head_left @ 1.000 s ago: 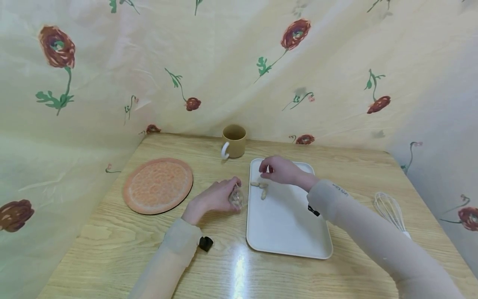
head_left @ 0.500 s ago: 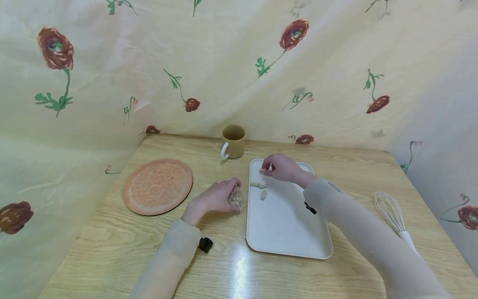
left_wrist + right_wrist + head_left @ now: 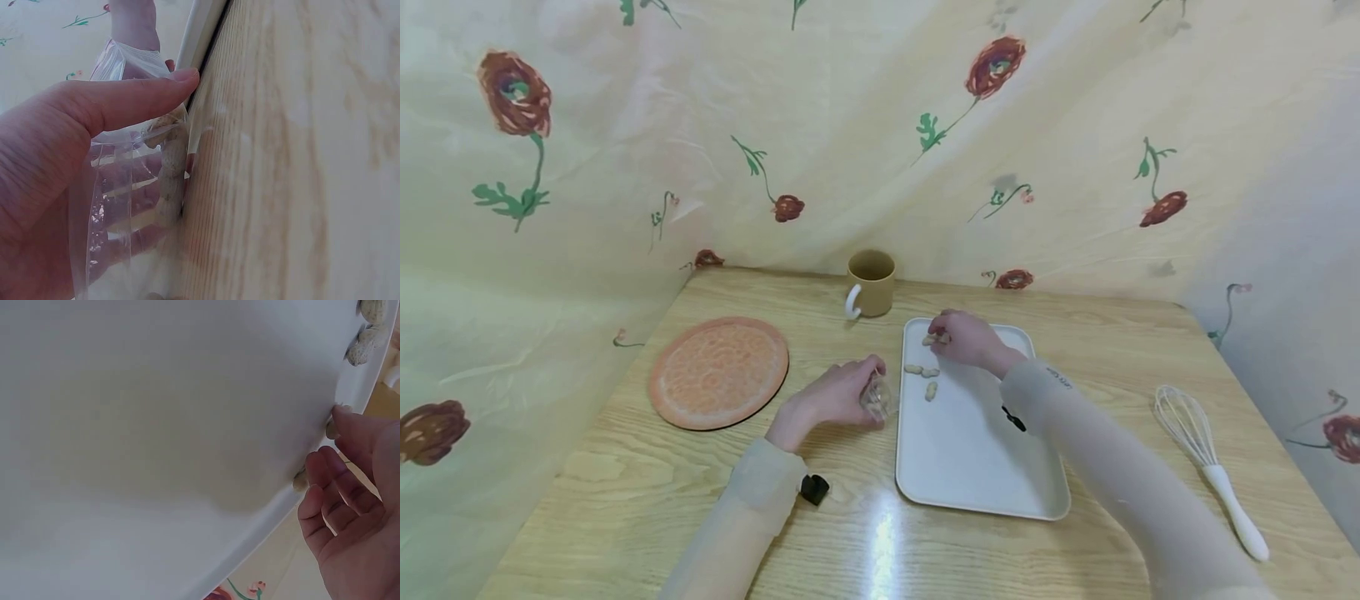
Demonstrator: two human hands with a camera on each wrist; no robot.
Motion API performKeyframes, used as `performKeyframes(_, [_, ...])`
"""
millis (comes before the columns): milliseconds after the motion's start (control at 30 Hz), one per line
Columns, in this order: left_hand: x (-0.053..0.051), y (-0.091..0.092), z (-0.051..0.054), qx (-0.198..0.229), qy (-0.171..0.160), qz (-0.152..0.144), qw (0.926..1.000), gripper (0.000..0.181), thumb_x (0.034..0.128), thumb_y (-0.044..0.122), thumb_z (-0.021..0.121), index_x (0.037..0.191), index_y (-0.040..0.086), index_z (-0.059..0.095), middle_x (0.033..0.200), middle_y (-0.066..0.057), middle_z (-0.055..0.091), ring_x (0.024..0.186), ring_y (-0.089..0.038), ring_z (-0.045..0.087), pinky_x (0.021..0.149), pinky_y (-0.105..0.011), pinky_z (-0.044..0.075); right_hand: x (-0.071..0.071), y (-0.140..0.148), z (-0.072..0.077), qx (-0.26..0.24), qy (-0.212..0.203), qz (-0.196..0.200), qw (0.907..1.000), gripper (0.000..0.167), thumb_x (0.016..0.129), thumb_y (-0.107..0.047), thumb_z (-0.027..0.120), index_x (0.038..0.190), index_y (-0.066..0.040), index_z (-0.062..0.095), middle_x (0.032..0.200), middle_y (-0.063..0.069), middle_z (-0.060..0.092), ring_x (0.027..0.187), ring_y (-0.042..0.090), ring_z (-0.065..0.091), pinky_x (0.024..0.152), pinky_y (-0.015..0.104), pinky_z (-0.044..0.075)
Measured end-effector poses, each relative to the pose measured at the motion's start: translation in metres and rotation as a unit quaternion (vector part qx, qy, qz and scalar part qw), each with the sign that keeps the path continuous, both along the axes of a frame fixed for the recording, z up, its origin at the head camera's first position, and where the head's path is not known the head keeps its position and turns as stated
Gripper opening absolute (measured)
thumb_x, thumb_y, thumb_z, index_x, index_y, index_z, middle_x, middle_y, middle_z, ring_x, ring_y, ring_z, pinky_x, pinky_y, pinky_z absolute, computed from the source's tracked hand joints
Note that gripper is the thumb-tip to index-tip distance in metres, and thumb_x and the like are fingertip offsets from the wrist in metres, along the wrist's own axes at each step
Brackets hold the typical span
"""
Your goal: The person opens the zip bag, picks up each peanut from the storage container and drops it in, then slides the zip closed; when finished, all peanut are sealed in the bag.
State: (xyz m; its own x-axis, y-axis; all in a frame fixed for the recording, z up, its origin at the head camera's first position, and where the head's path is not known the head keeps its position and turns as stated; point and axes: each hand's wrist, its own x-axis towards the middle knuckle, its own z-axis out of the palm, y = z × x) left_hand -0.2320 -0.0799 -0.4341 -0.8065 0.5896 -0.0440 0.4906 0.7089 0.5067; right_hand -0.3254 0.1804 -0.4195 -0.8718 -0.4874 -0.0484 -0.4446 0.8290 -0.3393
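My left hand [image 3: 835,394] grips a clear plastic zip bag [image 3: 876,398] beside the tray's left rim; through its film the left wrist view shows peanuts [image 3: 170,169], partly covered by the thumb. Over the far left of the white tray [image 3: 981,450] is my right hand [image 3: 970,337]. Its thumb and fingers are spread apart in the right wrist view. One peanut [image 3: 331,429] lies by the thumb tip, and another bit of peanut shell [image 3: 300,481] shows by the fingers; whether they belong together is hidden. Several peanuts [image 3: 931,391] lie on the tray nearer me.
A tan mug [image 3: 872,293] with a white handle stands behind the tray. On the left lies a round orange mat [image 3: 718,375]. A whisk [image 3: 1213,467] with a white handle lies at the right of the wooden table [image 3: 625,517]. Flowered cloth [image 3: 887,142] hangs behind.
My right hand has shifted slightly on the tray's far left; its fingers have loosened from a pinch, and more peanut shows between them. My left hand and the bag have stayed put.
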Motion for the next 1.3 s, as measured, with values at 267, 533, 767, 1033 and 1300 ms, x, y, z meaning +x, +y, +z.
performKeyframes(267, [0.000, 0.000, 0.001, -0.003, -0.002, 0.002, 1.0000, 0.070, 0.0749, 0.032, 0.086, 0.130, 0.017, 0.045, 0.110, -0.001, 0.060, 0.099, -0.019, 0.055, 0.095, -0.042, 0.039, -0.003, -0.002, -0.005, -0.005, 0.001, -0.012, 0.9999, 0.020, 0.091, -0.011, 0.071, 0.110, -0.004, 0.072, 0.100, 0.008, 0.067, 0.092, 0.025, 0.062, 0.086, 0.043, 0.050])
performKeyframes(533, [0.000, 0.000, 0.001, 0.000, -0.001, 0.002, 1.0000, 0.070, 0.0750, 0.031, 0.086, 0.130, 0.016, 0.046, 0.109, -0.002, 0.060, 0.098, -0.019, 0.055, 0.095, -0.043, 0.039, -0.003, -0.003, -0.007, -0.004, 0.007, -0.011, 0.9999, 0.015, 0.092, -0.011, 0.071, 0.105, -0.005, 0.074, 0.097, 0.008, 0.067, 0.088, 0.024, 0.062, 0.084, 0.042, 0.051])
performKeyframes(767, [0.000, 0.001, 0.000, -0.001, 0.000, 0.001, 1.0000, 0.070, 0.0755, 0.032, 0.086, 0.130, 0.015, 0.046, 0.110, -0.002, 0.060, 0.099, -0.019, 0.055, 0.095, -0.043, 0.039, -0.005, -0.001, -0.007, 0.004, -0.001, -0.019, 0.9998, 0.015, 0.093, -0.015, 0.071, 0.105, -0.006, 0.073, 0.097, 0.007, 0.067, 0.088, 0.023, 0.061, 0.084, 0.042, 0.051])
performKeyframes(1033, [0.001, 0.001, 0.002, -0.001, -0.008, 0.000, 1.0000, 0.071, 0.0763, 0.032, 0.086, 0.131, 0.014, 0.045, 0.110, -0.003, 0.059, 0.100, -0.020, 0.054, 0.096, -0.043, 0.039, -0.001, 0.000, 0.001, 0.004, -0.013, -0.020, 0.9997, 0.017, 0.093, -0.013, 0.070, 0.107, -0.005, 0.073, 0.102, 0.009, 0.069, 0.092, 0.025, 0.063, 0.085, 0.043, 0.051])
performKeyframes(1300, [0.001, 0.002, 0.004, -0.004, -0.007, 0.000, 1.0000, 0.072, 0.0762, 0.032, 0.086, 0.132, 0.013, 0.046, 0.112, -0.003, 0.060, 0.101, -0.020, 0.055, 0.097, -0.044, 0.039, 0.006, 0.002, 0.009, 0.002, 0.013, 0.012, 0.9998, 0.015, 0.092, -0.011, 0.070, 0.105, -0.006, 0.074, 0.104, 0.009, 0.069, 0.093, 0.025, 0.064, 0.084, 0.043, 0.051])
